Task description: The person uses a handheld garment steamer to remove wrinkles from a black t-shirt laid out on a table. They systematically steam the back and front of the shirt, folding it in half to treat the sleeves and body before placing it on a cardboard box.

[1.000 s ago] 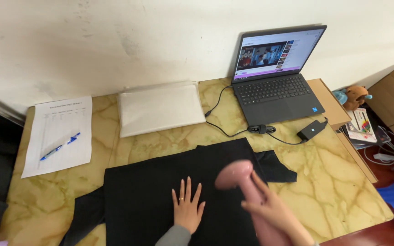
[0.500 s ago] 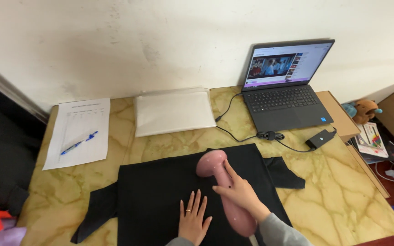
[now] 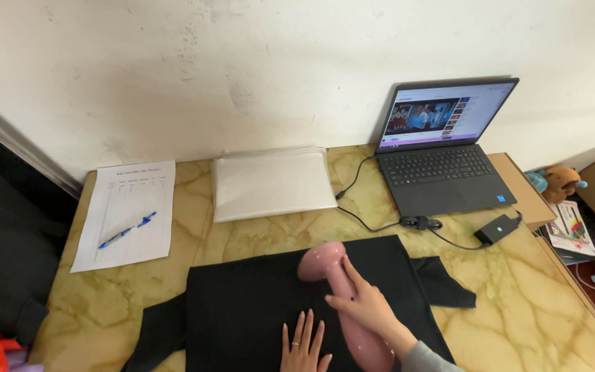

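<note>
Right hand (image 3: pixel 363 306) grips a pink glossy roller (image 3: pixel 342 289) on the black T-shirt (image 3: pixel 256 303); left hand (image 3: pixel 304 344) lies flat, fingers spread, at 7 o'clock of it.

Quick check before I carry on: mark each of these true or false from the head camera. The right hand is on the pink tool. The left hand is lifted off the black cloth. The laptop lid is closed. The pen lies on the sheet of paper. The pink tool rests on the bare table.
1. The right hand is on the pink tool. True.
2. The left hand is lifted off the black cloth. False: it lies flat on it, fingers spread.
3. The laptop lid is closed. False: it is open, screen lit.
4. The pen lies on the sheet of paper. True.
5. The pink tool rests on the bare table. False: it lies on the black cloth.
</note>
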